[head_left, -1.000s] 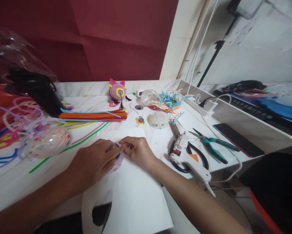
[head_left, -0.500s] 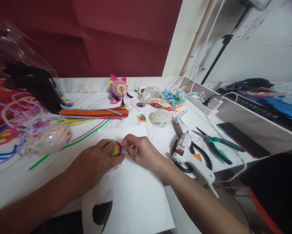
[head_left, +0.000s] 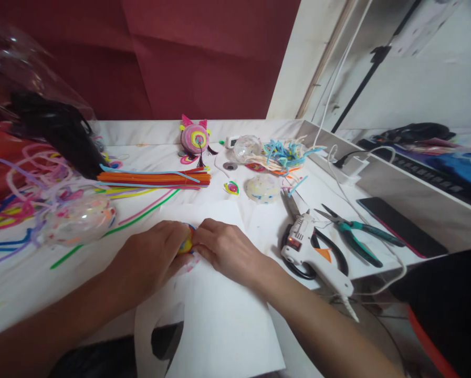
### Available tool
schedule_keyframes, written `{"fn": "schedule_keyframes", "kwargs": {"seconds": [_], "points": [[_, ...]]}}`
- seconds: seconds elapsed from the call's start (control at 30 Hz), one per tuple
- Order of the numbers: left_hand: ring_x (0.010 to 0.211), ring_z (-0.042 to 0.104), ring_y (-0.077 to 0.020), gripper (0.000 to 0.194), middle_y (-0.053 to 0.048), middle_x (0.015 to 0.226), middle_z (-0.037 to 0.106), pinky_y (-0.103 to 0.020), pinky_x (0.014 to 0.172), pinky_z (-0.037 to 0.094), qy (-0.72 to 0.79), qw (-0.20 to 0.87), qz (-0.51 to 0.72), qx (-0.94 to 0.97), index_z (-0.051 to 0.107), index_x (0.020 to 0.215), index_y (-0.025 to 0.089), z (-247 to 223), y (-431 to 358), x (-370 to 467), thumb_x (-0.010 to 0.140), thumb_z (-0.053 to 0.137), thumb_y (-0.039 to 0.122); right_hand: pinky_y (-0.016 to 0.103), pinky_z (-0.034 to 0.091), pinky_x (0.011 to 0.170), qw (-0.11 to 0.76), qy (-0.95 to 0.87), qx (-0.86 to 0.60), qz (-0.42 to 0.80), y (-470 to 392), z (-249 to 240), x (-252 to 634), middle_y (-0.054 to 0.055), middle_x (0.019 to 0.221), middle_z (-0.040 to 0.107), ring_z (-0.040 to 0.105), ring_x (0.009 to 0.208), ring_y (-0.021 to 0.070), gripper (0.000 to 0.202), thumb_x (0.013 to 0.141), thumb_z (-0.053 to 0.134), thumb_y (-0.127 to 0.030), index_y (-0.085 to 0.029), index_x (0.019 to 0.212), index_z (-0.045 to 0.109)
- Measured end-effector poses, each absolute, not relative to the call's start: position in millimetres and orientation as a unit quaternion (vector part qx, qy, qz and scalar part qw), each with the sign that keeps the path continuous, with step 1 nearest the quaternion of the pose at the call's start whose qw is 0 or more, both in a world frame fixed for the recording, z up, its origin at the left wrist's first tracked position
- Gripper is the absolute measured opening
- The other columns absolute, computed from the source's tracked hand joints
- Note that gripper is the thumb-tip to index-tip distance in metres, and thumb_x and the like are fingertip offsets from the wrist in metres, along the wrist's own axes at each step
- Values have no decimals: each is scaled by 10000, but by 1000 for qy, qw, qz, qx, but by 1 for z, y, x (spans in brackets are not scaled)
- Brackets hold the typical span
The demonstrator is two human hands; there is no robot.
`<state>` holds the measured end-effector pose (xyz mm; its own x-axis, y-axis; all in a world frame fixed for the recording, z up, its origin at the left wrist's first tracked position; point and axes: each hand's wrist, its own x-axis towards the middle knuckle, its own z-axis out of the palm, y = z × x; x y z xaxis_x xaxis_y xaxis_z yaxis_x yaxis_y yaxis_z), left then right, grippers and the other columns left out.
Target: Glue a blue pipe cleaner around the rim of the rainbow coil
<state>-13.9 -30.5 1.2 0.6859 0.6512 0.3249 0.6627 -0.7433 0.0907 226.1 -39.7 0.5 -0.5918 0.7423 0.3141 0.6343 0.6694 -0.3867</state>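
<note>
My left hand (head_left: 152, 257) is closed around a small round piece in blue, yellow and orange (head_left: 187, 244), above a white sheet of paper (head_left: 223, 320). Its material is mostly hidden by my fingers. At its right edge, my right hand (head_left: 223, 249) is closed too, the fingertips pinched against it. A little pinkish material shows just below. Beyond my hands lies an eye-shaped coil in yellow, green and pink (head_left: 232, 188). Close by sits a clear dome with coloured specks (head_left: 262, 188).
Right of my hands lie a white hot glue gun (head_left: 304, 239), black-handled scissors (head_left: 337, 254), green pliers (head_left: 355, 236) and a phone (head_left: 403, 226). A bundle of orange pipe cleaners (head_left: 152, 178) is at left. A pink eared ball (head_left: 195, 137) stands at the back.
My right fingers have closed in tighter on the piece's right side, and my left hand now covers more of it. The whole view has shifted slightly.
</note>
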Motion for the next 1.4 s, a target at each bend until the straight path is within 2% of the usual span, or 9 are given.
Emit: {"fn": "schedule_keyframes", "kwargs": {"seconds": [0.23, 0.4, 0.6, 0.8, 0.93, 1.03, 1.2, 1.33, 1.4], "points": [[1000, 758, -293, 118, -54, 1069, 777, -373, 746, 570, -369, 5, -178, -912, 608, 1122, 288, -6, -28, -16, 1025, 612, 357, 308, 447, 704, 234, -877, -396, 136, -38, 6, 225, 36, 967, 690, 621, 815, 192, 142, 1081, 636, -140, -232, 975, 659], [1057, 746, -291, 84, -67, 1160, 778, -385, 796, 595, -337, 14, -161, -928, 636, 1110, 266, -1, -29, -14, 1053, 576, 281, 289, 459, 752, 272, -825, -429, 247, -32, 10, 226, -4, 928, 659, 618, 815, 167, 171, 1020, 619, -104, -243, 928, 586], [1178, 705, -315, 373, -87, 1318, 739, -354, 767, 571, -330, 87, -94, -935, 700, 1374, 340, 8, -35, -12, 1100, 516, 167, 264, 434, 713, 316, -766, -434, 353, -21, 5, 228, -43, 837, 661, 593, 744, 141, 170, 962, 615, -95, -246, 900, 566], [1134, 695, -318, 393, -78, 1250, 759, -315, 690, 537, -322, 126, -74, -935, 748, 1372, 376, -2, -29, -12, 1078, 549, 207, 260, 429, 721, 331, -742, -441, 381, -15, 5, 225, -60, 761, 662, 568, 697, 131, 181, 952, 619, -80, -241, 875, 587], [1145, 712, -311, 437, -81, 1294, 771, -321, 708, 557, -321, 130, -99, -933, 726, 1418, 380, -6, -29, -13, 1064, 555, 188, 250, 430, 710, 328, -723, -480, 374, -19, 8, 225, -51, 792, 683, 579, 689, 128, 182, 1027, 621, -104, -240, 910, 593], [1173, 724, -312, 455, -91, 1338, 770, -330, 710, 563, -321, 121, -126, -931, 710, 1447, 376, -5, -31, -13, 1073, 552, 173, 271, 452, 737, 279, -724, -558, 295, -25, 14, 229, 5, 907, 757, 673, 779, 166, 142, 1060, 612, -101, -223, 1008, 664], [1132, 740, -296, 356, -79, 1286, 787, -348, 719, 581, -334, 84, -156, -926, 754, 1332, 340, -2, -32, -10, 1105, 505, 222, 321, 498, 799, 117, -759, -623, 149, -38, 27, 234, 119, 1453, 768, 784, 1193, 267, 442, 991, 528, 39, -227, 1248, 771], [1114, 752, -292, 343, -72, 1259, 796, -365, 739, 600, -337, 70, -165, -924, 748, 1303, 322, 1, -32, -9, 1108, 477, 244, 359, 508, 756, 38, -742, -660, 115, -48, 31, 234, 139, 1176, 854, 829, 1044, 311, 403, 1109, 453, -79, -200, 1330, 768], [1121, 755, -291, 340, -65, 1259, 799, -362, 752, 603, -343, 60, -164, -923, 751, 1299, 329, 2, -31, -9, 1101, 483, 258, 340, 499, 744, 40, -744, -660, 98, -53, 29, 236, 137, 1177, 852, 826, 1057, 294, 395, 1099, 475, -46, -200, 1306, 774]]}}
